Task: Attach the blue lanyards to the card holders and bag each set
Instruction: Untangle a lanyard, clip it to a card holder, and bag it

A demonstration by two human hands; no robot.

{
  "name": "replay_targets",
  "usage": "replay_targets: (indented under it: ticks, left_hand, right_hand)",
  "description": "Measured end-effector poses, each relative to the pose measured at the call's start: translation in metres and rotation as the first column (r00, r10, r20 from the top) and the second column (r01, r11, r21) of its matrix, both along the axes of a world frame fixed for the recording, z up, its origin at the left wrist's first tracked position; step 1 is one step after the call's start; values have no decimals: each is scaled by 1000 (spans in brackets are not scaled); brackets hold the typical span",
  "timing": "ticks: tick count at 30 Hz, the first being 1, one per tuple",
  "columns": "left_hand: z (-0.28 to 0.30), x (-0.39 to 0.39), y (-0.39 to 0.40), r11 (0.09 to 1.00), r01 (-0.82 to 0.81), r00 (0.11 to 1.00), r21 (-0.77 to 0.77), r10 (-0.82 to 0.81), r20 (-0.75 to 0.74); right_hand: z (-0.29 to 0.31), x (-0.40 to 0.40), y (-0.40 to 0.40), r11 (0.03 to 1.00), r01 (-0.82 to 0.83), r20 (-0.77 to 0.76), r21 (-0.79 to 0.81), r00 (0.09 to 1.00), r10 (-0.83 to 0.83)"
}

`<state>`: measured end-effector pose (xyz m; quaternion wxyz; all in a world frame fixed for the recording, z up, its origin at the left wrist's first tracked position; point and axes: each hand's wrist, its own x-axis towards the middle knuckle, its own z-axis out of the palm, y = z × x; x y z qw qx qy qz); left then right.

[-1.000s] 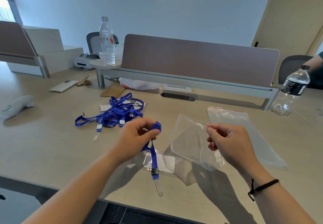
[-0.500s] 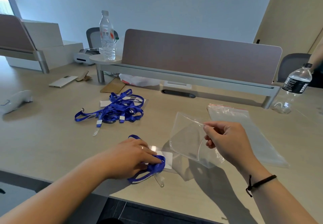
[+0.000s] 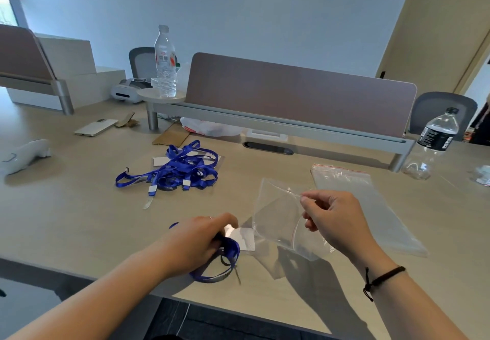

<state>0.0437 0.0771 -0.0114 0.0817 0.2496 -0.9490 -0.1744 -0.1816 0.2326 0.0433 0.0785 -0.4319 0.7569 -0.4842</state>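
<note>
Down near the front edge of the worktop (image 3: 66, 220), the left hand (image 3: 201, 241) rests knuckles-up with its fingers curled around a bunched blue lanyard (image 3: 225, 257), whose loop trails out toward the edge beneath the palm; the lanyard lies against a clear card holder (image 3: 242, 237) with a white insert, flat on the surface just beside the fingertips. To the right of it, the right hand (image 3: 336, 223) is raised off the worktop, pinching the top lip of a clear zip bag (image 3: 275, 220) between thumb and forefinger, so the bag hangs tilted and partly open above the surface. Behind that hand a stack of flat zip bags (image 3: 352, 193) lies toward the right side. Farther back, left of centre, sits a tangled pile of blue lanyards (image 3: 180, 171) over more card holders. A clear water bottle (image 3: 434, 143) stands near the back right corner
</note>
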Motion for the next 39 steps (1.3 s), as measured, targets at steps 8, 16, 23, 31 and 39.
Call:
replay_targets:
  ticks: [8, 16, 23, 31, 39]
  left_hand:
    - [32, 1, 4, 809, -211, 801, 549, 465, -377]
    - [72, -41, 26, 468, -79, 789, 880, 569, -232]
    - [76, -92, 29, 332, -43, 892, 942, 438, -113]
    - [84, -120, 46, 253, 94, 944, 963, 285, -167]
    - [86, -54, 8, 392, 124, 814, 912, 486, -319]
  right_hand:
    - [-4, 7, -6, 999, -11, 36, 47, 999, 9]
    - [3, 15, -8, 996, -40, 51, 84, 998, 36]
    - [16, 18, 1, 984, -119, 21, 136, 993, 117]
    - [27, 5, 12, 993, -96, 164, 61, 983, 85]
    - [17, -4, 4, 1000, 16, 310, -20, 951, -9]
